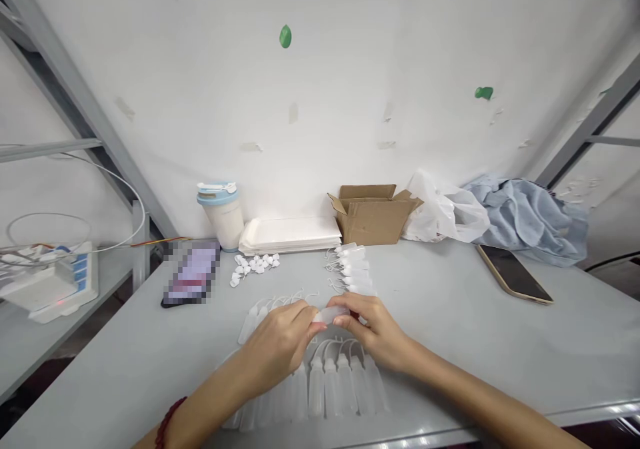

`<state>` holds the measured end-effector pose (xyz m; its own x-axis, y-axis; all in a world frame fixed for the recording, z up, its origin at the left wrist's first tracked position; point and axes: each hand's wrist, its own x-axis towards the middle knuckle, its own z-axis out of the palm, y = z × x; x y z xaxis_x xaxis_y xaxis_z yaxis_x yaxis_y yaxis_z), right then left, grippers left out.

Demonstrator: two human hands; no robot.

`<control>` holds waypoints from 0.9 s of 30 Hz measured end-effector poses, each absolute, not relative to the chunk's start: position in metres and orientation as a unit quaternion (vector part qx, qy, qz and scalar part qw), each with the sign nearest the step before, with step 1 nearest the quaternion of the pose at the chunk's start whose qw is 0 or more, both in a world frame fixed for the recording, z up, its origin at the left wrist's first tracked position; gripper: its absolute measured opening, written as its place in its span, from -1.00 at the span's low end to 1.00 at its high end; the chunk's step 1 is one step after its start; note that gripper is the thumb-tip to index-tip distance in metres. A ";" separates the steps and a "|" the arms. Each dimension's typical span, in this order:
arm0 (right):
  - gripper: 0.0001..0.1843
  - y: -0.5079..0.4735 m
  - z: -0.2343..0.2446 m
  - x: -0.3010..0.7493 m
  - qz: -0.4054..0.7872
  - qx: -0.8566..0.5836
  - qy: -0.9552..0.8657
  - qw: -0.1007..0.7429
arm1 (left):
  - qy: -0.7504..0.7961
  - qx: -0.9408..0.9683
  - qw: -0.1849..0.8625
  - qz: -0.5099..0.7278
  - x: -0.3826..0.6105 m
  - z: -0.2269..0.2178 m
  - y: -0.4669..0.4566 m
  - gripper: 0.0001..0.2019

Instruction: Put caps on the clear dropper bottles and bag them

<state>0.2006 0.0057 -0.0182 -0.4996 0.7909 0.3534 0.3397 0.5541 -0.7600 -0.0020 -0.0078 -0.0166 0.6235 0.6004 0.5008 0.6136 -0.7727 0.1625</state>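
On a grey table (pixel 445 322), from left: a phone (pixel 193 272); a lidded cup (pixel 223 219); small white pieces (pixel 258 264); the person's left hand (pixel 284 336), fingers closed on one end of a partly hidden translucent bottle (pixel 331 314). Similar bottles (pixel 347 386) lie in rows around it. The right hand (pixel 373 324) pinches its other end. Beyond: a cardboard box (pixel 373 222), plastic bag (pixel 443 209), second phone (pixel 514 273), blue cloth (pixel 535 219).

Between the right forearm (pixel 445 376) and the gold-edged phone (pixel 515 274), a hand could pass over the tabletop (pixel 450 309). Bottles (pixel 331 389) crowd the left hand (pixel 284 334) on its near and far sides; farther back, the cup (pixel 225 221), white stack (pixel 290 234) and box (pixel 373 224) bar the wall (pixel 340 129).
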 end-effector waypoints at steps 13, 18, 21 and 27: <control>-0.65 0.006 -0.009 0.204 0.450 -0.379 -0.723 0.362 | -0.375 -0.872 -0.109 -0.296 0.005 -0.009 -0.012 -0.79; -0.61 0.005 -0.013 0.201 0.444 -0.387 -0.727 0.352 | -0.369 -0.883 -0.090 -0.277 0.002 -0.011 -0.013 -0.77; -0.59 0.005 -0.015 0.198 0.446 -0.394 -0.722 0.352 | -0.375 -0.880 -0.104 -0.273 0.002 -0.010 -0.012 -0.79; -0.67 0.023 -0.017 0.208 0.321 -0.425 -0.753 0.386 | -0.475 -0.822 -0.146 -0.279 -0.021 -0.005 0.014 -0.81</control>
